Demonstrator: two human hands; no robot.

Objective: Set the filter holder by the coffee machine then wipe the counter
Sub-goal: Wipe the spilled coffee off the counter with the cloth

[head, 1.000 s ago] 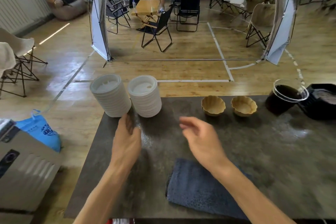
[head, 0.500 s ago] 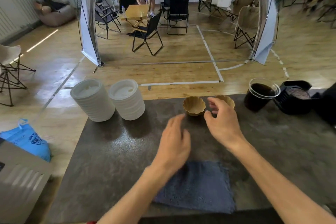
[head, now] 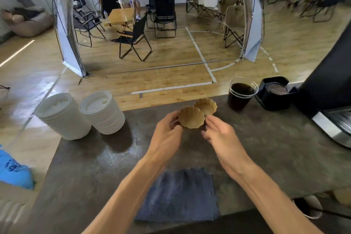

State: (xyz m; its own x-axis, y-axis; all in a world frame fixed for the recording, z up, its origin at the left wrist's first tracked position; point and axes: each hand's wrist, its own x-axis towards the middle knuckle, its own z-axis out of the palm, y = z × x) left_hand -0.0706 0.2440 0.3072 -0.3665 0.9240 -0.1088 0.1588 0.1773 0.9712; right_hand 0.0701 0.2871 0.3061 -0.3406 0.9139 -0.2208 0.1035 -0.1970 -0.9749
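- Counter (head: 275,157): dark stone slab; wet sheen near the left-hand stacks.
- Coffee machine (head: 334,85): black body at far right edge, well apart from the hands.
- Cloth (head: 178,195): blue-grey, lying flat at the near edge, untouched.
- Lid stacks (head: 83,114): two white piles, far left.
- Cup of dark coffee (head: 241,95): beside the black filter holder (head: 275,94), which already sits just by the machine.
- Two fluted tan bowls (head: 191,117): centre-back, edges touching.
- Left hand (head: 167,138): fingers curled onto the nearer bowl's left rim.
- Right hand (head: 222,137): fingers spread, at its right side; contact unclear.
- Judgement: lift the near bowl straight up, both sides supported, so its neighbour isn't dragged; steer clear of the full cup.
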